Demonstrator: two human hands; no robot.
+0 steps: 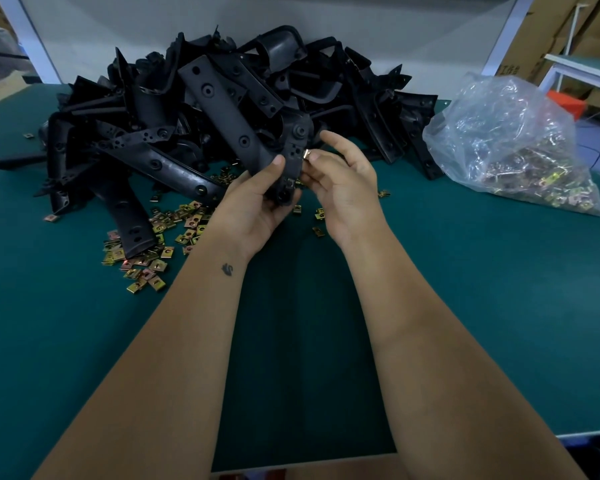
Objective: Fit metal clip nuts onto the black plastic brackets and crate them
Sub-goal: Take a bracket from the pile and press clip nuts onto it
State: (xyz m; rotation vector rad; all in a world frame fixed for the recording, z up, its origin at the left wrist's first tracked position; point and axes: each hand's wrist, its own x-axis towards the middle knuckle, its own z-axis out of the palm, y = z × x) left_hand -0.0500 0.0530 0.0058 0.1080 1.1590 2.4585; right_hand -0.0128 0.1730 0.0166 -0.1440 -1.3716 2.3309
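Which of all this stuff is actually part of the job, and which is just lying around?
Part of the job: bracket in left hand; clip nut in right hand; bracket pile; loose clip nuts; bag of clip nuts.
Lying about: cardboard boxes; orange object.

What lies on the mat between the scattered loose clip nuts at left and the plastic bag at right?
In the head view, both hands: the left hand grips a black bracket; the right hand pinches a clip nut against it.

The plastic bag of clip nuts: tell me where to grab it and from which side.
Grip the plastic bag by its crumpled, empty upper folds, coming from above. The clip nuts have settled low against the table, so the loose film on top bunches easily in the fingers.
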